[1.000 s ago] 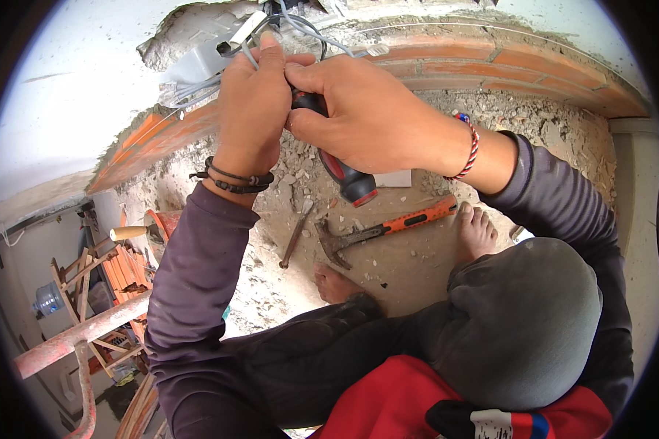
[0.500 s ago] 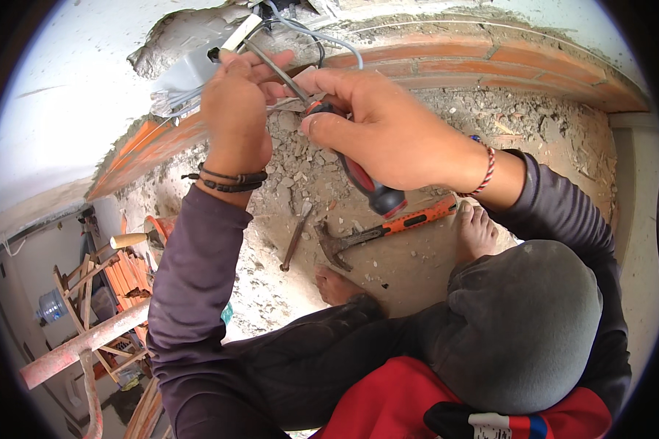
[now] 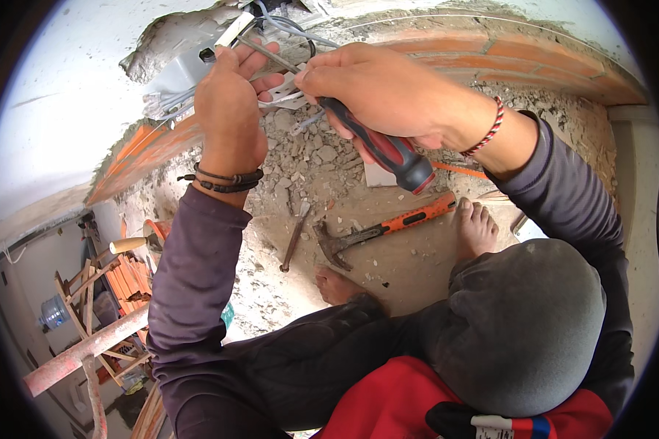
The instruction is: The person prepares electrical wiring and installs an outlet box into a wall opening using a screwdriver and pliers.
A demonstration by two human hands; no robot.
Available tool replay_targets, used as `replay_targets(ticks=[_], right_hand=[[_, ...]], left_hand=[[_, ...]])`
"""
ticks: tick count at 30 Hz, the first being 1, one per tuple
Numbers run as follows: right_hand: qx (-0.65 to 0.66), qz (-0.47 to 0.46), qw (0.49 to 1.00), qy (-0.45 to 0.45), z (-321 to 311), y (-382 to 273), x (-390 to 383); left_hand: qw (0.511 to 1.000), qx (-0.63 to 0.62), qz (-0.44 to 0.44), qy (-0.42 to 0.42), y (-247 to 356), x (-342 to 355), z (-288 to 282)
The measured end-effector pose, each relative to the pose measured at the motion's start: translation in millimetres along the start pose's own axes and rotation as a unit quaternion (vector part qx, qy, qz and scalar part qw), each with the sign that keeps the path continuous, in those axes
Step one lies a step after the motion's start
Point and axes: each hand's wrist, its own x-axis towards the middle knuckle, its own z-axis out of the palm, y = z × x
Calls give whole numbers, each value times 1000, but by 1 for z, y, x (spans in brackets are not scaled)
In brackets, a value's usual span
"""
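Note:
My right hand [image 3: 388,91] grips a screwdriver [image 3: 377,143] with a black and red handle. Its metal shaft runs up and left toward a narrow white strip-shaped piece [image 3: 236,29] at the broken wall. Thumb and forefinger of my left hand [image 3: 231,99] pinch the lower end of that white piece, while the other fingers stretch out beside the shaft. Whether the tip sits in a screw is too small to tell. Next to my left hand, a pale grey box [image 3: 179,69] sits in the wall hole, with grey cables [image 3: 300,31] and black ones around it.
Rubble [image 3: 300,150] lies below the exposed brick [image 3: 520,55]. A claw hammer [image 3: 388,228] with an orange and black handle and a rusty metal rod [image 3: 295,238] lie on the floor by my feet. At left stand a reddish pipe frame [image 3: 88,344] and a wooden-handled tool [image 3: 128,244].
My right hand has shifted slightly up and turned about the screwdriver, whose handle end has swung up and right. My left hand has hardly moved, its fingers a little more spread.

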Motion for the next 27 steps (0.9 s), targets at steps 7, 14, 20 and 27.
replay_targets(ticks=[7,14,20,27], right_hand=[[-453,-247,854,68,1,13,18],[-494,-339,797,75,-9,17,24],[-480,-278,829,72,-8,6,19],[-525,-219,816,101,-10,7,5]], left_hand=[[989,120,63,-60,-10,3,5],[996,89,-15,10,7,6,13],[997,13,-7,78,5,16,13],[994,-20,-45,95,13,11,20]])
